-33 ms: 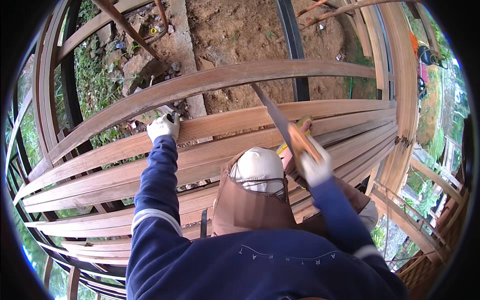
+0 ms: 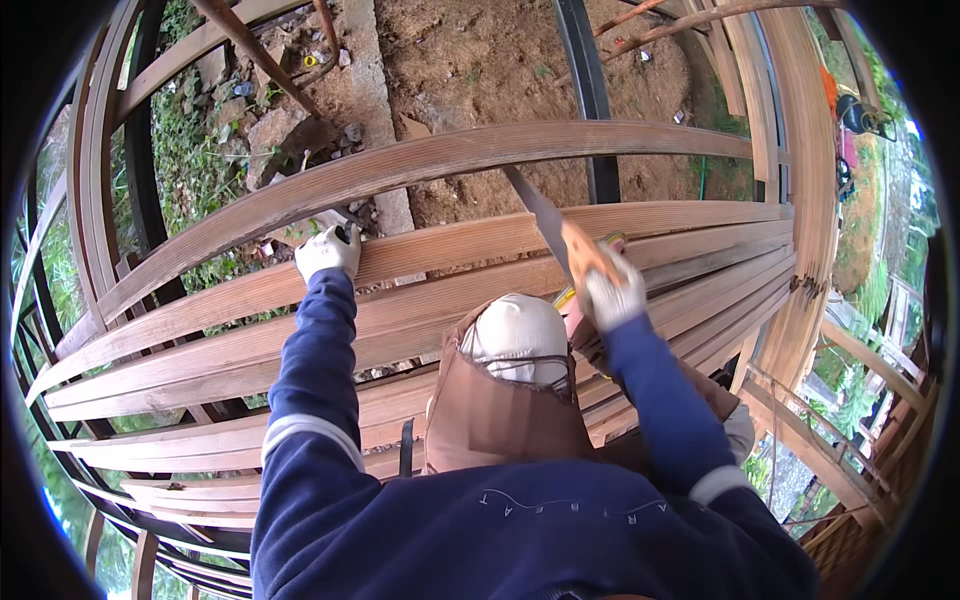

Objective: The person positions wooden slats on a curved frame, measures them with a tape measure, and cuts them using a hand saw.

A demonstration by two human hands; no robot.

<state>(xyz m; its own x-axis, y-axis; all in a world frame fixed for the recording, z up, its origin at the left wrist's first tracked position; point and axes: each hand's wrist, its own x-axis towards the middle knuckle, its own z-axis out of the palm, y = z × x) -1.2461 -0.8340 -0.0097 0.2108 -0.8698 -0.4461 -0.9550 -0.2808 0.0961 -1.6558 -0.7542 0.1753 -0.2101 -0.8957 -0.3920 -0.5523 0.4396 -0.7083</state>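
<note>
My right hand (image 2: 612,292), in a white glove, is closed round the orange-brown wooden handle of a handsaw (image 2: 545,218). The saw's blade slants up and left across the edge of a grooved wooden board (image 2: 460,240), its tip reaching near the raised board (image 2: 440,158) beyond. My left hand (image 2: 328,254), gloved in white too, grips the far edge of the same grooved board, well left of the saw. A small dark thing shows at its fingertips, too small to name. Below my right hand lies a yellow-edged thing (image 2: 564,298), mostly hidden.
Several more boards (image 2: 420,300) lie side by side under me. My bent knee (image 2: 515,340), in white and brown cloth, is close below the saw. Beyond are a dark metal beam (image 2: 585,90), bare soil, rocks (image 2: 285,140) and rusty bars (image 2: 255,55). Stacked planks (image 2: 810,130) stand right.
My right hand and the saw have moved forward and left along the blade's line, covering more of the yellow-edged thing. The left hand stays in place on the board.
</note>
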